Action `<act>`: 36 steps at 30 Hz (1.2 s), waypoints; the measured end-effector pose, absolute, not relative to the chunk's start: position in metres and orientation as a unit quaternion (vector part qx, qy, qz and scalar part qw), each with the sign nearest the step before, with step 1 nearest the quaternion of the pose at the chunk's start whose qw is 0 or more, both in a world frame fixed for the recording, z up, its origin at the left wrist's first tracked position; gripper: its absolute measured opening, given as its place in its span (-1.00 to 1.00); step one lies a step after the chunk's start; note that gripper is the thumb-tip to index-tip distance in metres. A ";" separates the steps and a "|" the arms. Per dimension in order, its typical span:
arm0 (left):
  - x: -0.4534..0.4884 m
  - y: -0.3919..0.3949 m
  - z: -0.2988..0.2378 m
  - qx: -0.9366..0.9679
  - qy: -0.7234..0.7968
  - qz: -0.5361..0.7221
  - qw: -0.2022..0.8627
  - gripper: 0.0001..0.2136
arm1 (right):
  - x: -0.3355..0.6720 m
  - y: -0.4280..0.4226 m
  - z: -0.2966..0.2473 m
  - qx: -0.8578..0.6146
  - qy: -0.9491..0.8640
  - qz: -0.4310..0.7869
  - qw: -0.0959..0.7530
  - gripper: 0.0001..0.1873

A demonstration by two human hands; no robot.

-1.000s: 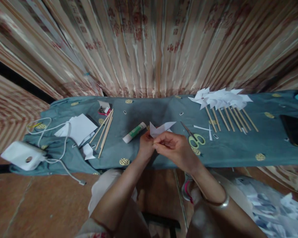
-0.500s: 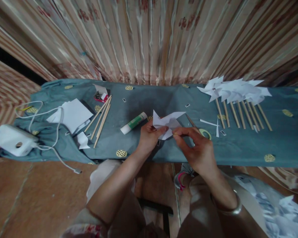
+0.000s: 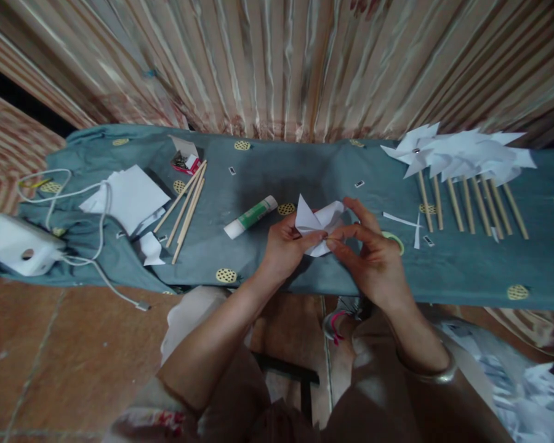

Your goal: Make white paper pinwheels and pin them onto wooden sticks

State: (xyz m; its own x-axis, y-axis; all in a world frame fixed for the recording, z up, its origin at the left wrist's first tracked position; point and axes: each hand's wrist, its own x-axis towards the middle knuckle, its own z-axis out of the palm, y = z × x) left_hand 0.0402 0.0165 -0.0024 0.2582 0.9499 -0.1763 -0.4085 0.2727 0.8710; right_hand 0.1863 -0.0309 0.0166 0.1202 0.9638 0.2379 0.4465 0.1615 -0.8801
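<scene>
A white folded paper pinwheel (image 3: pixel 314 220) is held between both hands above a teal cloth (image 3: pixel 277 178) spread over a low table. My left hand (image 3: pixel 286 247) pinches its left side with thumb and fingers. From the right, my right hand (image 3: pixel 373 255) is closed on it, fingertips meeting at the paper's middle on something thin that I cannot make out. A glue stick (image 3: pixel 250 217) lies just left of the hands. Green-handled scissors (image 3: pixel 394 239) are mostly hidden behind my right hand.
Finished paper pinwheels on wooden sticks (image 3: pixel 466 166) lie in a row at the right. Loose wooden sticks (image 3: pixel 184 206), a small box (image 3: pixel 184 161), white paper squares (image 3: pixel 129 197) and a white device with a cable (image 3: pixel 16 243) sit at the left. Striped curtain behind.
The view has tilted down and shifted slightly. My hands have moved a little forward over the cloth, and the pinwheel's points are now folded in closer between the fingers.
</scene>
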 end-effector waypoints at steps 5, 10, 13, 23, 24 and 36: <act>0.039 0.015 -0.003 0.365 0.369 0.480 0.707 -0.65 | 0.189 -0.029 0.015 -0.584 -0.578 0.315 0.475 -0.97; 0.038 0.014 -0.004 0.363 0.358 0.475 0.718 -0.64 | 0.192 -0.028 0.015 -0.579 -0.567 0.344 0.475 -0.96; 0.038 0.014 -0.003 0.365 0.352 0.479 0.717 -0.65 | 0.193 -0.027 0.014 -0.572 -0.557 0.364 0.479 -0.96; 0.036 0.015 -0.001 0.371 0.354 0.470 0.719 -0.63 | 0.194 -0.026 0.011 -0.566 -0.554 0.377 0.480 -0.95; 0.036 0.015 -0.001 0.367 0.353 0.471 0.720 -0.63 | 0.195 -0.026 0.011 -0.567 -0.555 0.377 0.478 -0.95; 0.037 0.017 0.001 0.377 0.357 0.475 0.710 -0.65 | 0.192 -0.026 0.013 -0.571 -0.557 0.368 0.478 -0.96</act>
State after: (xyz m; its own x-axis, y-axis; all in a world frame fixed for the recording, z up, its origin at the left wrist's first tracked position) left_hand 0.0367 0.0165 0.0011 0.2936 0.9442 -0.1494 -0.4054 0.2645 0.8750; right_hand 0.1921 -0.0260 0.0129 0.1088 0.9877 0.1124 0.2844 0.0774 -0.9556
